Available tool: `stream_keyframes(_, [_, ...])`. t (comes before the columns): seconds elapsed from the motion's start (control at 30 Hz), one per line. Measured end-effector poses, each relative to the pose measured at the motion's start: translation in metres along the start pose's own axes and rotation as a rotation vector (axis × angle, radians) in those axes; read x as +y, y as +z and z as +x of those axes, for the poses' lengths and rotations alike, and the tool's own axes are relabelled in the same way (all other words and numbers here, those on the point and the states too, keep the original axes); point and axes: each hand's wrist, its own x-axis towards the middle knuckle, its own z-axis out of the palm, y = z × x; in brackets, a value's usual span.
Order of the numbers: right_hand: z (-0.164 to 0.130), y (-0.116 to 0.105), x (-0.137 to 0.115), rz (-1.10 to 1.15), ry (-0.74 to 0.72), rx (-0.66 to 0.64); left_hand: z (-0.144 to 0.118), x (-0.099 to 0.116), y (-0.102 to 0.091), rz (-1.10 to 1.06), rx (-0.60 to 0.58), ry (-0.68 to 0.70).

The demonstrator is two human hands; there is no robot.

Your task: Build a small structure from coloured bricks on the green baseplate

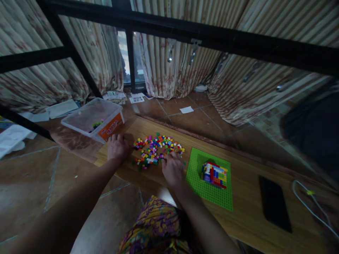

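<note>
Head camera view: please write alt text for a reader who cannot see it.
A person's right hand reaches into a pile of small colourful bricks on a wooden board; the left hand rests beside it. A brick build sits on a green baseplate.

Dim room, terracotta tile floor (31,183) underfoot. Striped floral curtains (169,74) hang from ten to two o'clock, daylight showing through a narrow window gap (124,53) at twelve. Black metal bars (185,33) cross overhead; papers (62,108) scattered at ten.
</note>
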Motion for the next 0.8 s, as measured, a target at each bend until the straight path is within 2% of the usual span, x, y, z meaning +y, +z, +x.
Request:
stream_keyframes(0.27, [0.011,-0.004,-0.002,-0.025,-0.032,-0.077,0.001,-0.001,-0.001,0.008,-0.017,0.001])
stream_keyframes(0.57, [0.013,-0.003,0.008,-0.066,-0.102,-0.083,0.002,0.0,-0.004,0.018,-0.009,0.022])
stream_keyframes(0.8, [0.007,-0.005,0.006,-0.015,-0.115,-0.005,0.003,-0.003,0.0,0.044,-0.001,0.037])
